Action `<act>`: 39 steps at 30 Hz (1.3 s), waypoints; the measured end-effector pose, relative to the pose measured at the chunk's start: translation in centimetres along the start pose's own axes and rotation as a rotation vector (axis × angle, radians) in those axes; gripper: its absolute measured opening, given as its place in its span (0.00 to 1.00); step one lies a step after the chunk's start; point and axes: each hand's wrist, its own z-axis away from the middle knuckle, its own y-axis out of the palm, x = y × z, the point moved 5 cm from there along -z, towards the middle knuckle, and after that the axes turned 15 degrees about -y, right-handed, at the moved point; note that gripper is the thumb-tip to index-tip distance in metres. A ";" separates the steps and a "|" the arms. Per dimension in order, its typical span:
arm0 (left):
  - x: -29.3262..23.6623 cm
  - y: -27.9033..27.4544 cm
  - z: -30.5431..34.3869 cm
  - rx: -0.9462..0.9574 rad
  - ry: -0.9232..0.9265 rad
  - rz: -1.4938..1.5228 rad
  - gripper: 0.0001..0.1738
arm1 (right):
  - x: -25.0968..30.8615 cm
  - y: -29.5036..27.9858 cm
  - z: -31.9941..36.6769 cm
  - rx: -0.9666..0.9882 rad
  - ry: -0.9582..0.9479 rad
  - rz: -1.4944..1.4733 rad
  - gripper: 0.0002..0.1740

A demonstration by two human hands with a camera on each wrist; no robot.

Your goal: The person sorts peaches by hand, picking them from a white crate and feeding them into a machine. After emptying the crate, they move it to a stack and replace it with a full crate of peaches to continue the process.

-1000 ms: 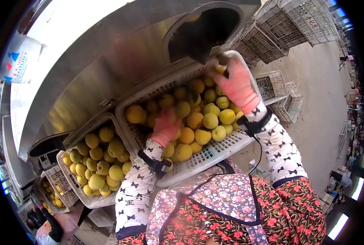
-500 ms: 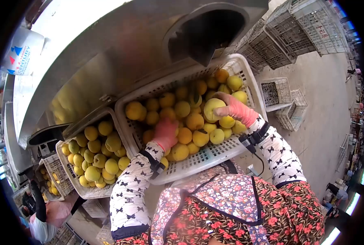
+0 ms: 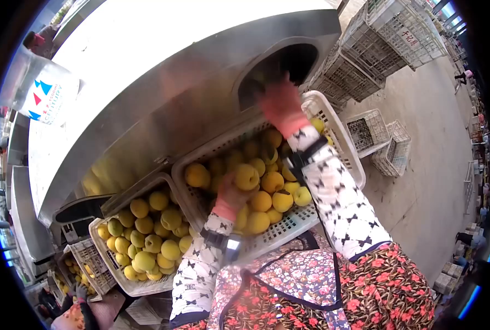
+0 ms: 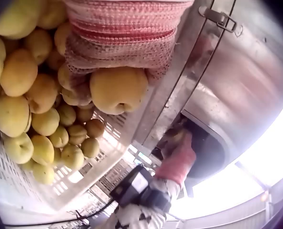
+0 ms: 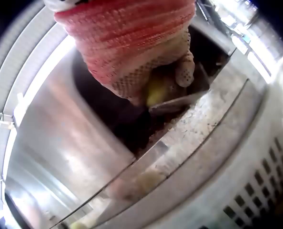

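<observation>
My left hand, in a pink knit glove, grips a yellow peach by its sides. It is over the near left part of a white plastic crate filled with yellow peaches. At the dark oval opening of a metal machine, my gloved right hand reaches in past the rim. Between its fingers and thumb, the right wrist view shows a yellow peach right at a thin metal plate. Much of that fruit is hidden by the glove.
Another crate of peaches stands to the left, below a second opening. The curved metal wall rises behind both crates. Stacked crates are at the back right, with two more crates on the floor. Another person is at lower left.
My right hand came back from the opening, took a peach from the crate and went up to the opening with it. My left hand, earlier down among the peaches, now holds one raised.
</observation>
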 end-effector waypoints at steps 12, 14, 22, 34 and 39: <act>-8.5 3.1 -2.9 0.329 0.164 0.859 0.19 | 0.9 5.3 11.7 -0.540 -0.333 -0.678 0.51; -7.1 2.7 -3.9 0.227 0.141 0.638 0.22 | 0.3 2.7 11.8 -0.707 -0.347 -0.462 0.48; 4.5 5.1 0.7 0.295 -0.188 -1.007 0.43 | -0.5 -2.3 3.3 -0.917 -0.349 -0.066 0.36; 3.6 4.8 1.5 0.206 -0.368 -0.629 0.37 | -2.1 21.5 3.1 0.472 -0.687 0.002 0.51; -1.7 0.3 3.8 0.424 -0.437 0.854 0.29 | -3.4 11.2 8.5 0.214 -0.641 -0.744 0.56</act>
